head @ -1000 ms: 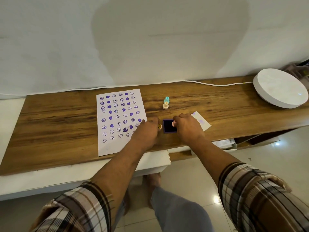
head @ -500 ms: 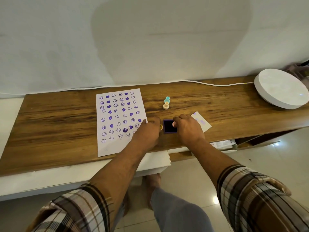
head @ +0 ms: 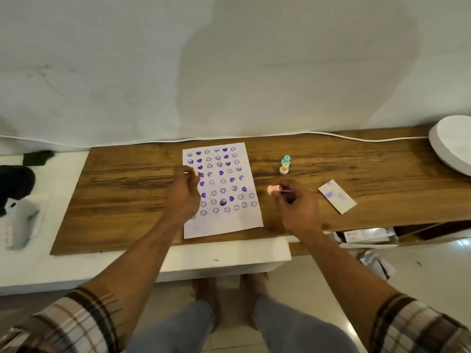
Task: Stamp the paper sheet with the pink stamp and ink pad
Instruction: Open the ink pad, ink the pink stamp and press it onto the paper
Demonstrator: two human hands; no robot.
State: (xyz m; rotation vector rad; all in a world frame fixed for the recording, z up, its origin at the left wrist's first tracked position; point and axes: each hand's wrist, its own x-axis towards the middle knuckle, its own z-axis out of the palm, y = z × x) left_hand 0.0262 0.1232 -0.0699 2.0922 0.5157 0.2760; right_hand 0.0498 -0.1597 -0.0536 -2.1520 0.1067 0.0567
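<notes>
So my right hand (head: pixel 297 203) is curled in pretty tight around the pink stamp (head: pixel 274 190), pinching it with the fingertips. The stamp lies sideways and pokes out to the left of my fingers, just off the right edge of the paper sheet (head: pixel 224 225) and not touching it. There's a bit of purple showing right at my fingers next to the stamp, and something dark tucked under that hand. I'd guess ink pad, but honestly can't tell since my hand covers it.

My left hand (head: pixel 183 193) is over the left side of the sheet, fingers closed into a narrow pinch on something small and orange-ish (head: pixel 195 173). Too tiny to make out what it is.

The sheet lies flat on the wooden tabletop (head: pixel 122 200) and is mostly filled with purple smileys and hearts, with the bottom strip blank. Behind my right hand, two more little stamps, a teal one (head: pixel 286 159) and a cream one (head: pixel 284 169), sit touching each other. Off to the right lies a small card with purple smudges (head: pixel 337 196), and a round white disc (head: pixel 451 146) sits at the far right edge.
</notes>
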